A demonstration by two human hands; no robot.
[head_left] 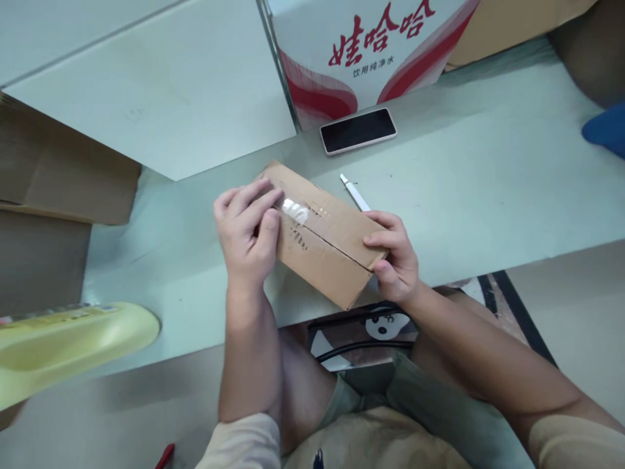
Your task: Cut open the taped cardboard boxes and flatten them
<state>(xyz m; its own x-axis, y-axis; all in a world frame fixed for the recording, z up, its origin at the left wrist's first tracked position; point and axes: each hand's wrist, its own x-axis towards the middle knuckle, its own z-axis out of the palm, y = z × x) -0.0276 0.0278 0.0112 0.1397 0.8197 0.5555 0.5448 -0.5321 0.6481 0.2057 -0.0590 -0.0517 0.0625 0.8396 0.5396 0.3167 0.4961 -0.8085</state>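
Observation:
A small brown cardboard box (326, 238) lies on the pale green table (488, 195), its closed flaps meeting in a seam along the top. My left hand (247, 228) is at the box's far left end, fingers bent and pinching a strip of clear tape (294, 210) on the lid. My right hand (395, 257) grips the box's near right corner, thumb on top and fingers curled under the edge. A white pen-like cutter (355, 193) lies on the table just behind the box, close to my right hand.
A phone (358, 130) lies face up behind the box. A large white and red printed carton (361, 52) stands at the back. Brown cardboard boxes (53, 176) are at the left, a yellow plastic object (68, 339) at the lower left, something blue (608, 127) at the right edge.

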